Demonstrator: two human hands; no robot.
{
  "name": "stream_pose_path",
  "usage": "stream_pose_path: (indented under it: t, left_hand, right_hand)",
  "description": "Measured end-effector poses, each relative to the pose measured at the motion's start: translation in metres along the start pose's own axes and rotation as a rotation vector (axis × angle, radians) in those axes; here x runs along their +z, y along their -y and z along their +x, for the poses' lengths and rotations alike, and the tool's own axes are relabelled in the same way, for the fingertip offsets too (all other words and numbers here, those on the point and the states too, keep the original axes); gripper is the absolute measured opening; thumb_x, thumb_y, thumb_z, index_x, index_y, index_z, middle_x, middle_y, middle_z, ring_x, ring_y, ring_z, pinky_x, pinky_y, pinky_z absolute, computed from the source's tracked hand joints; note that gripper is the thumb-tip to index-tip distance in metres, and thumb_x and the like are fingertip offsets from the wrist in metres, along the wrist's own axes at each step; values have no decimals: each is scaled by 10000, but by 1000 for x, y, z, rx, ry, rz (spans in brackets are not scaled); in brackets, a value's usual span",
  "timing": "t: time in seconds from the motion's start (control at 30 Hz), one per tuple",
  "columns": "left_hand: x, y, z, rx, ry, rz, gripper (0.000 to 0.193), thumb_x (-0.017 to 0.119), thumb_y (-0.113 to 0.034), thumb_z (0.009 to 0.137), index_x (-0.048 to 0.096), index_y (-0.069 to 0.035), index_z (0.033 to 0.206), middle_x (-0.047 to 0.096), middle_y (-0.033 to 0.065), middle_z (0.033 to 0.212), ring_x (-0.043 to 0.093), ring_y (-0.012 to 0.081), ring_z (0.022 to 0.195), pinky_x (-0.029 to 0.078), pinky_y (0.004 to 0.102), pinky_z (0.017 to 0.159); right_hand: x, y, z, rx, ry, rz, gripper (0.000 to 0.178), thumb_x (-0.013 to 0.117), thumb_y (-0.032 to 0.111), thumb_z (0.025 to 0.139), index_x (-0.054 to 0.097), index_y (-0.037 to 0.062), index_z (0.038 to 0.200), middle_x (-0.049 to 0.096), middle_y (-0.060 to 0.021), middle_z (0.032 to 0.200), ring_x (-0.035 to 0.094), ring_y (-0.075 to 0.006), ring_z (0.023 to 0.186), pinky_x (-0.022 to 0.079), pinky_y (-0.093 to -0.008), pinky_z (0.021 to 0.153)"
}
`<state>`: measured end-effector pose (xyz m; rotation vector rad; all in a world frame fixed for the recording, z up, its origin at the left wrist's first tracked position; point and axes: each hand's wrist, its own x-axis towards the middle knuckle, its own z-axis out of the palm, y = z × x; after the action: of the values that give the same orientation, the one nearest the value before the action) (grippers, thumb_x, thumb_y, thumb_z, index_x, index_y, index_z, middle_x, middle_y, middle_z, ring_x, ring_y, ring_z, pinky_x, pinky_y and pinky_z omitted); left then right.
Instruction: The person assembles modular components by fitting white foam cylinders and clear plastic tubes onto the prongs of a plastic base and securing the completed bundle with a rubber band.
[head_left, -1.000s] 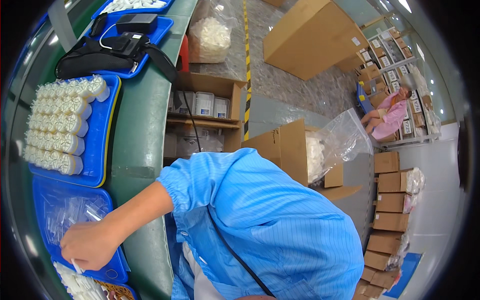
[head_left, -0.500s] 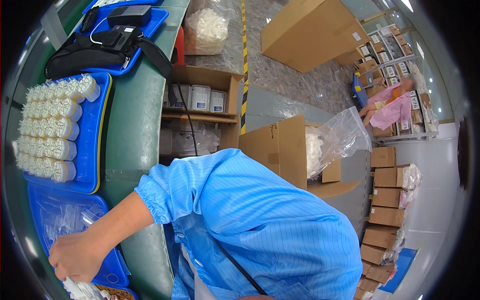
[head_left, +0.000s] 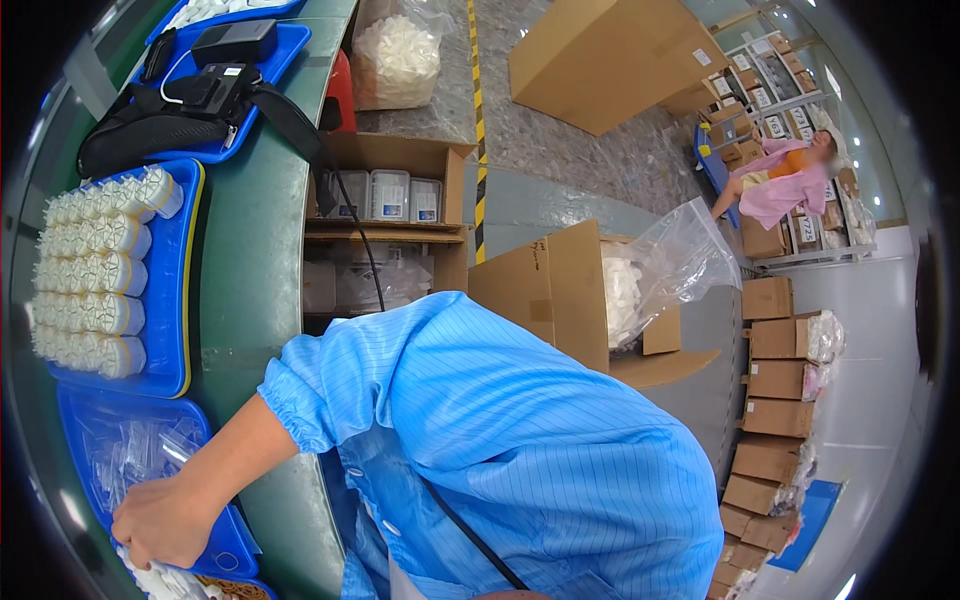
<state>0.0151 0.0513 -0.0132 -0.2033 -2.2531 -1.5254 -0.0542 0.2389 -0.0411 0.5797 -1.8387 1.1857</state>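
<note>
My right hand (head_left: 165,520) reaches across to the lower left, its fingers curled down over white pieces (head_left: 165,580) at the picture's edge. Whatever sits between the fingertips is hidden. Beside the wrist, a blue tray (head_left: 188,408) contains clear plastic pieces (head_left: 145,450). Farther off, another blue tray (head_left: 180,320) carries rows of white cylindrical bundles (head_left: 110,270) with thin, spiky tops. Tan rubber-band-like loops (head_left: 235,588) show at the bottom edge. My left hand is out of view.
On the green table (head_left: 250,250), a black strapped device (head_left: 210,95) rests over a blue tray. Open cartons (head_left: 460,190) stand beside the table, near another box (head_left: 540,290) with white pieces. A person in pink (head_left: 785,185) is by the far shelves.
The view has shifted slightly, moving the table and trays a little left in the picture. My right hand stays low over the white pieces, fingers still curled. The person in pink has changed posture.
</note>
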Motion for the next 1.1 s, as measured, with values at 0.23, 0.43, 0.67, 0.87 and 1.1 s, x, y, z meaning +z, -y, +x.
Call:
stream_pose_path:
  t: [0.23,0.43,0.67,0.87,1.1]
  left_hand:
    - [1,2,0,64,35,25,370,488,-305,1049,525,-57,1321,577,144,1116,614,223,775,544,298,592]
    - [-4,5,2,-20,47,-45,328,432,-233,1071,535,-57,1327,622,182,1110,662,262,804,595,333,624]
    - [-10,0,-4,-260,-35,58,390,468,-266,1068,529,-33,1374,595,146,1204,597,203,821,502,296,775]
    - [-16,15,-8,-102,176,-118,349,446,-256,1072,542,1,1289,611,147,1197,619,150,756,513,259,658]
    - [-24,9,-4,-126,282,-353,334,512,-21,982,493,55,1307,570,181,1265,653,184,910,552,280,736]
  right_hand:
    - [-3,4,0,104,32,111,182,634,151,735,768,125,856,667,-115,793,666,-313,797,536,-430,674]
    - [-10,12,-3,218,93,181,205,616,159,731,755,76,857,690,-156,781,679,-342,802,539,-450,706]
    - [-22,28,-2,236,159,315,154,628,52,715,699,16,846,650,-194,833,645,-402,825,520,-477,717]
    - [-55,51,7,467,277,388,158,611,-25,839,660,5,987,679,-137,947,660,-274,761,518,-351,645]
    - [-48,53,6,690,328,453,142,679,2,880,712,2,1018,655,-79,853,606,-130,735,480,-260,665]
